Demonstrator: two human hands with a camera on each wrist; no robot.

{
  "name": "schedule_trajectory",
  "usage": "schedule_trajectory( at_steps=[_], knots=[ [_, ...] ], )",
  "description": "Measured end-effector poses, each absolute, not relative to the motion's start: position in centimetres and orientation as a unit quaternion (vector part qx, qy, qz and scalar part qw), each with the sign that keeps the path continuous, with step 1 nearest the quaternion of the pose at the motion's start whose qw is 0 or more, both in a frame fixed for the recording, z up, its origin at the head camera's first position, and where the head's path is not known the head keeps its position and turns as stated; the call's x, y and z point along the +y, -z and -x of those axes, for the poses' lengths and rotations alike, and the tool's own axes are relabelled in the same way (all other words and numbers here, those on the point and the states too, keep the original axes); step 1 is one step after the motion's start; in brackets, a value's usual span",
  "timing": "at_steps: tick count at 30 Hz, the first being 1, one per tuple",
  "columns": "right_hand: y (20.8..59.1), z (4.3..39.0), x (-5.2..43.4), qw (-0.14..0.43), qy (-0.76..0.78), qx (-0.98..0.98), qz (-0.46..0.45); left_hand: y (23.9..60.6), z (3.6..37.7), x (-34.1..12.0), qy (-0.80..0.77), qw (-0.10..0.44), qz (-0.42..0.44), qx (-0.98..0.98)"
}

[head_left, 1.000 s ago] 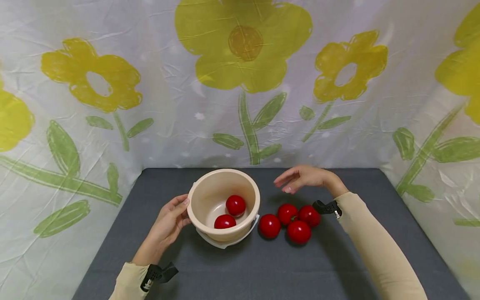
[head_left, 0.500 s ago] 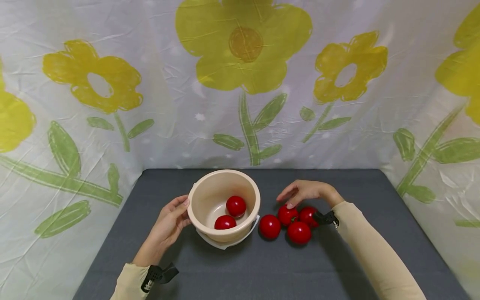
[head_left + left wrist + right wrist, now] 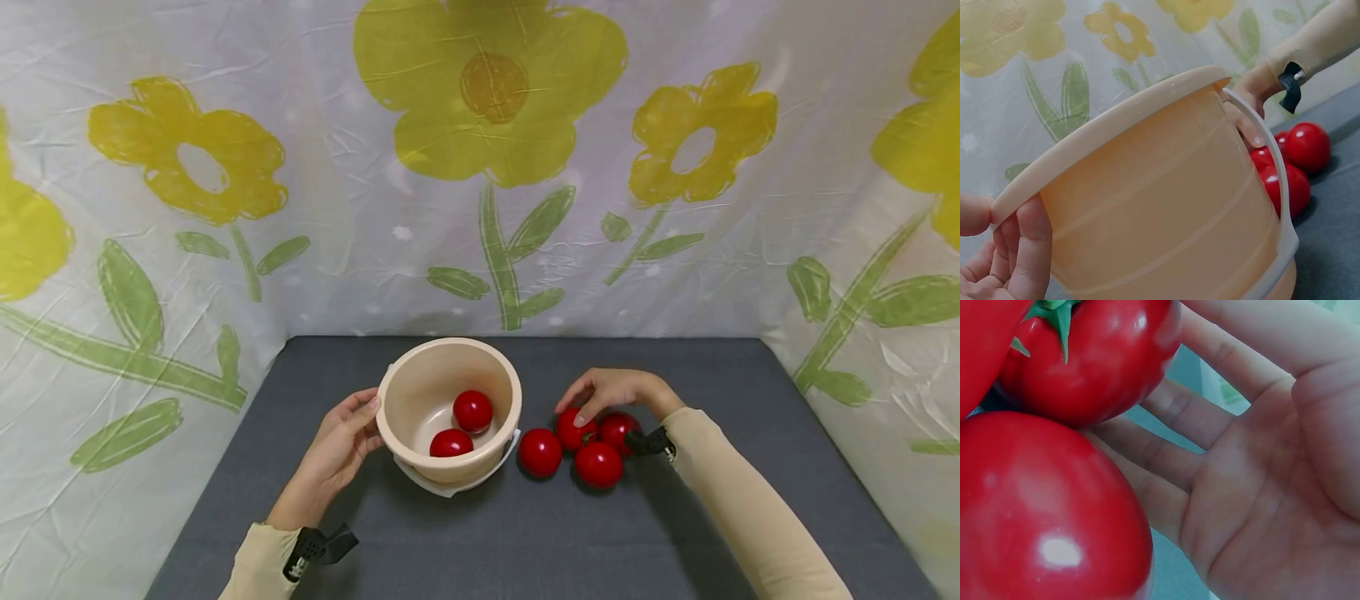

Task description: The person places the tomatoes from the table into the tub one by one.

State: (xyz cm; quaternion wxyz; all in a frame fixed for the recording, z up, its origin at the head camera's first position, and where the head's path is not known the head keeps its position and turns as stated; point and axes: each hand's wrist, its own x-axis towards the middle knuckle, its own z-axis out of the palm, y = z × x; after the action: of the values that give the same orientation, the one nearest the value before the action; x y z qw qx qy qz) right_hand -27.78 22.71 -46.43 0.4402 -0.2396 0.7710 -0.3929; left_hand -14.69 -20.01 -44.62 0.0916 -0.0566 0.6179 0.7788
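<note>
My left hand (image 3: 337,450) pinches the left rim of a cream bucket (image 3: 405,404), thumb over the edge and fingers against the outer wall in the left wrist view. Two red tomatoes, one farther back (image 3: 472,411) and one nearer (image 3: 451,442), lie inside the bucket. To its right, my right hand (image 3: 617,390) holds the rear tomato (image 3: 572,433) of a cluster, thumb on its near side and fingers curled behind it. The right wrist view shows a green calyx on that tomato (image 3: 1104,356). It still sits low among the others.
Three more tomatoes, a left one (image 3: 540,452), a front one (image 3: 597,465) and a right one (image 3: 621,432), crowd around the held one. The bucket's white handle (image 3: 450,490) hangs down at the front. A flower-printed curtain (image 3: 337,250) borders the dark grey tabletop (image 3: 480,550).
My right hand has come down from above the cluster onto the rear tomato, its thumb and fingers closing round it. The left hand and the bucket have stayed put.
</note>
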Motion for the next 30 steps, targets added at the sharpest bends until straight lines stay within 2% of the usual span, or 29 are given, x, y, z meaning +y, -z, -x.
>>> schedule_trajectory(
  at_steps=[16, 24, 30],
  knots=[
    [46.06, 27.95, 22.9, 0.42, 0.408, 0.776, 0.236, 44.64, 14.73, -19.97, -0.775, 0.088, 0.051, 0.623],
    [46.5, 27.75, 22.55, 0.464, 0.375, 0.767, 0.236, 44.63, 14.6, -20.03, -0.779, 0.084, 0.05, 0.62],
    [46.9, 27.46, 22.27, 0.472, 0.373, 0.766, 0.225, 44.48, 14.58, -19.91, -0.778, 0.089, 0.058, 0.619]
  ],
)
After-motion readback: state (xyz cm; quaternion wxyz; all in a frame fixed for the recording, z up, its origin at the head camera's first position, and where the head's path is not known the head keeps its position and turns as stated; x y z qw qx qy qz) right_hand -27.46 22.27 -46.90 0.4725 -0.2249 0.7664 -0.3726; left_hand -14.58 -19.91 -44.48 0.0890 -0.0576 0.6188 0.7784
